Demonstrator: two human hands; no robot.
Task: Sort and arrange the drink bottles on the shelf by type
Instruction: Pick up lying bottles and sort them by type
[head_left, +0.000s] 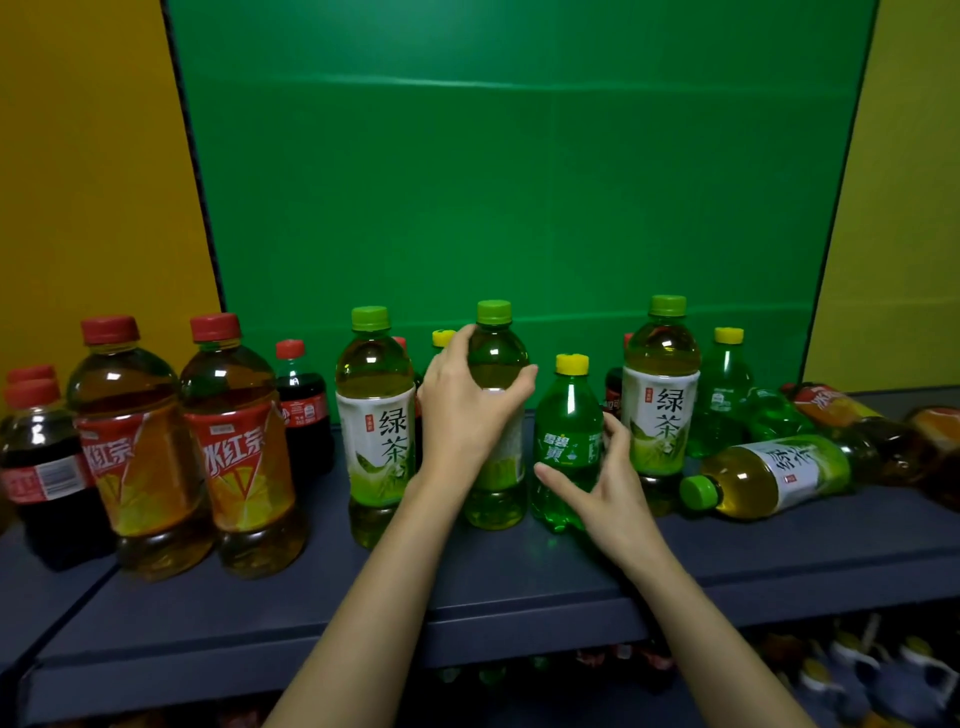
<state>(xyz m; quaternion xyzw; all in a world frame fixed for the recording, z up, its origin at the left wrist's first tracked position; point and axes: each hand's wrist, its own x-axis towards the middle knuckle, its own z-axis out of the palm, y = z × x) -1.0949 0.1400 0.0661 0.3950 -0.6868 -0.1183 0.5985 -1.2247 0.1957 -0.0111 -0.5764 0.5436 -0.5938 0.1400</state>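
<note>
My left hand (467, 405) grips an upright green tea bottle (496, 493) around its upper body in the middle of the shelf. Beside it stands a small green soda bottle with a yellow cap (569, 441); my right hand (602, 483) curls round its lower right side, thumb in front. More green tea bottles stand at the left (375, 415) and right (661, 400), and one lies on its side (763, 475). Two red-capped iced tea bottles (187, 447) and cola bottles (44, 467) stand at the left.
The dark blue shelf (467, 587) has a front lip facing me. Further green soda bottles (724, 395) and toppled iced tea bottles (852, 421) crowd the right end. A green back panel and yellow side walls enclose the shelf. More bottles show blurred on the level below.
</note>
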